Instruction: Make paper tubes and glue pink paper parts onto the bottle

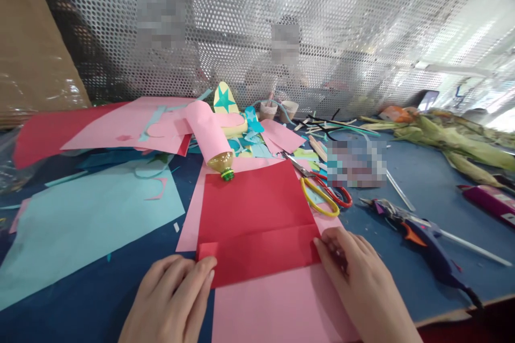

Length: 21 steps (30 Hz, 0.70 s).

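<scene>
A red sheet of paper (255, 209) lies on a pink sheet (265, 305) in front of me, its near edge folded up into a flap. My left hand (173, 297) pinches the flap's left corner, fingers pressed together. The right end of the flap sits under the fingertips of my right hand (360, 278), fingers close together. A bottle wrapped in pink paper (209, 136) lies just beyond the red sheet.
Scissors with yellow and red handles (322, 195) lie right of the red sheet. A blue glue gun (422, 238) rests at the right. Light blue paper (88, 220) covers the left. Corn husks (454, 139) and paper scraps lie farther back before a perforated metal screen (257, 27).
</scene>
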### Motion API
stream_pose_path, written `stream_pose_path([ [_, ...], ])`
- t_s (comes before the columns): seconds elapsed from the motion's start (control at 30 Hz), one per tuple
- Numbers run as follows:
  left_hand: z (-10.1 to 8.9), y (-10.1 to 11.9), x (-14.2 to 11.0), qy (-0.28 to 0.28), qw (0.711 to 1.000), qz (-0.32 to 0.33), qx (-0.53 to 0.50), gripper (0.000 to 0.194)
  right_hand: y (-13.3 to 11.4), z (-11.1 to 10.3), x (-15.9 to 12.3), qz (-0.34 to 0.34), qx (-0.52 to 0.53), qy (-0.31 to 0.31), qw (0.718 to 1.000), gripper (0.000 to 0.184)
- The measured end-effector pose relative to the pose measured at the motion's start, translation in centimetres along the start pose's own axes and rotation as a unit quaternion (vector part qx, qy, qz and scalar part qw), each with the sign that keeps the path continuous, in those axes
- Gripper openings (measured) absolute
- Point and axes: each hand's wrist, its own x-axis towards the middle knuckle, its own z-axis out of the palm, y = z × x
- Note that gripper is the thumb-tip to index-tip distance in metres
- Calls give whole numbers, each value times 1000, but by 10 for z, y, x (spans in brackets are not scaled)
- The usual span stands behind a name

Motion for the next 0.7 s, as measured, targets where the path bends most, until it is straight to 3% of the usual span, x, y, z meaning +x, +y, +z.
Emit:
stream_pose_path([
  [0.7,-7,6,11,19,1000,22,9,24,2,1,-1,-10,-11,-4,1000,36],
])
